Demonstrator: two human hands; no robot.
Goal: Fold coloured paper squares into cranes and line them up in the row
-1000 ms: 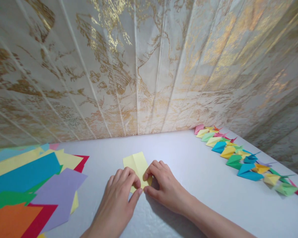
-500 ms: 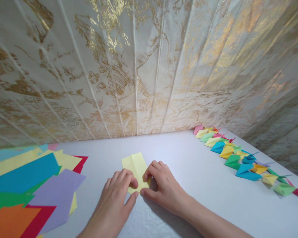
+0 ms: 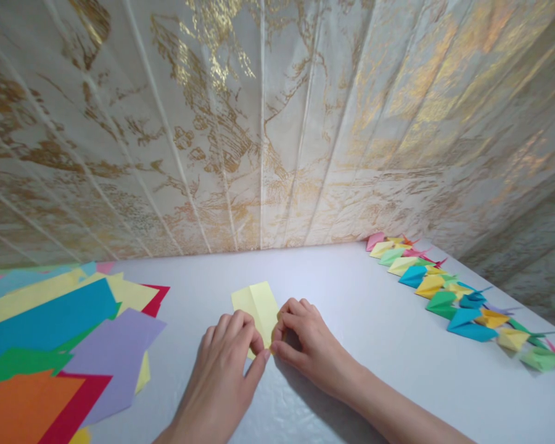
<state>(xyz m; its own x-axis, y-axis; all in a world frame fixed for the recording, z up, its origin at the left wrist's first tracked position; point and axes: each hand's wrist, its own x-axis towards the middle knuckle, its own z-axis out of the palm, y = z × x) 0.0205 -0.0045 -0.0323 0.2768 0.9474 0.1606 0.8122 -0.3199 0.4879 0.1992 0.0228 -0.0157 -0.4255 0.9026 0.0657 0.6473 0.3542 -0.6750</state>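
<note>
A pale yellow paper [image 3: 258, 305] with a lengthwise crease lies on the white table in front of me. My left hand [image 3: 234, 357] pinches its near edge from the left, thumb and index finger together. On the right side, my right hand [image 3: 303, 339] has its thumb and fingertips closed on the near right corner of the same paper. The two thumbs nearly touch. The fingertips hide the near edge of the sheet, so the small fold there is hard to make out.
Coloured paper sheets [image 3: 120, 354] are spread over the left of the table [image 3: 379, 382]. Rows of folded paper figures [image 3: 472, 324] in many colours run along the right edge. A patterned gold and white curtain [image 3: 259, 123] hangs behind.
Both hands have closed their fingertips onto the near edge of the yellow paper, thumbs closer together. The whole view has shifted slightly.
</note>
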